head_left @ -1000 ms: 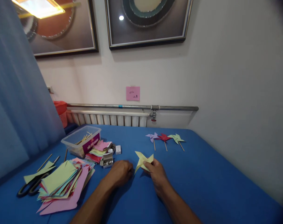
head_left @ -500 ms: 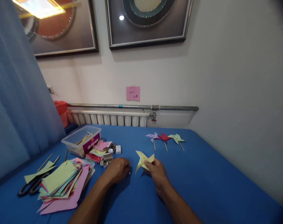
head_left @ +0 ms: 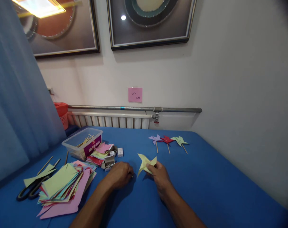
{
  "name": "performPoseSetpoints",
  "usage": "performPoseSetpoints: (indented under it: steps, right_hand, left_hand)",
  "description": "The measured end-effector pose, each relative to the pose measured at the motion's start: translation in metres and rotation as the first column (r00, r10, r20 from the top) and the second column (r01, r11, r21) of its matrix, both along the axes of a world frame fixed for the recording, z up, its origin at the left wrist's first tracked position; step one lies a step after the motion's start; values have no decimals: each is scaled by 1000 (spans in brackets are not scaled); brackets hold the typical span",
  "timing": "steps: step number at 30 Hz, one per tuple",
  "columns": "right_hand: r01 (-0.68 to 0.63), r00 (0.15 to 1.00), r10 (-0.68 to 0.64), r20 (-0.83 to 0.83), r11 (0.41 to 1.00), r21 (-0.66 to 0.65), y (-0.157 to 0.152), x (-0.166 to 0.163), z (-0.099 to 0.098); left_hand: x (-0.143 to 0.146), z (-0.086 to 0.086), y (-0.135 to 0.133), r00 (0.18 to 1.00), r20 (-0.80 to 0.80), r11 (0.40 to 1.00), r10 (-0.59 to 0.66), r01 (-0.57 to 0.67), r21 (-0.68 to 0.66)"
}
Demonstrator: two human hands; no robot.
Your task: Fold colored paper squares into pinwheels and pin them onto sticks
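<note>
My right hand [head_left: 161,177] pinches a pale yellow paper pinwheel [head_left: 144,164] between thumb and fingers, just above the blue table; it has no stick on it. To its left, my left hand [head_left: 121,174] rests low over the table, its fingers closed at a tiny shiny piece [head_left: 132,176] that looks like a thumbtack. The fingers partly hide this piece. Beside the left hand stands a small open box [head_left: 108,163] of shiny metal tacks. Finished pinwheels on sticks, one purple [head_left: 155,139], one red [head_left: 167,140] and one pale green [head_left: 180,141], lie farther back.
At left lie a stack of coloured paper [head_left: 60,183], black-handled scissors [head_left: 34,186] and a loose stick [head_left: 44,165]. Behind are a clear plastic box [head_left: 75,147] of sticks, folded papers [head_left: 100,153] and a small white box [head_left: 120,152]. A wall and radiator [head_left: 110,122] border the table.
My left hand has shifted slightly right and down, its fingertips now over the tiny shiny piece. My right hand and the yellow pinwheel have barely moved.
</note>
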State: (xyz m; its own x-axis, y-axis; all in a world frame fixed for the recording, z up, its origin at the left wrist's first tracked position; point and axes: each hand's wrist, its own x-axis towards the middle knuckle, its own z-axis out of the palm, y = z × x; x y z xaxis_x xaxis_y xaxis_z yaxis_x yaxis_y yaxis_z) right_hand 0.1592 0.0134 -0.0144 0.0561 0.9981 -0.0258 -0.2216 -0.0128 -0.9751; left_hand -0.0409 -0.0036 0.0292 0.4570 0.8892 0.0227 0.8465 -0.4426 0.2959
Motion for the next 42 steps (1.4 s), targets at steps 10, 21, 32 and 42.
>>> performPoseSetpoints:
  steps: [10,21,32,42]
  right_hand:
    - [10,998,-13,-64,999,-48,-1,-2,2]
    - [5,998,-8,-61,999,-44,-2,-2,3]
    - [9,999,-11,-51,999,-42,-1,-1,3]
    - [12,999,-13,-44,999,-30,0,0,1]
  left_hand:
    - [6,1,0,992,-101,998,70,-68,17]
    - [12,-10,3,994,-88,997,69,-66,37]
    - [15,-8,1,988,-110,994,108,-105,28]
    - [0,-9,13,897,375,971,234,-233,-48]
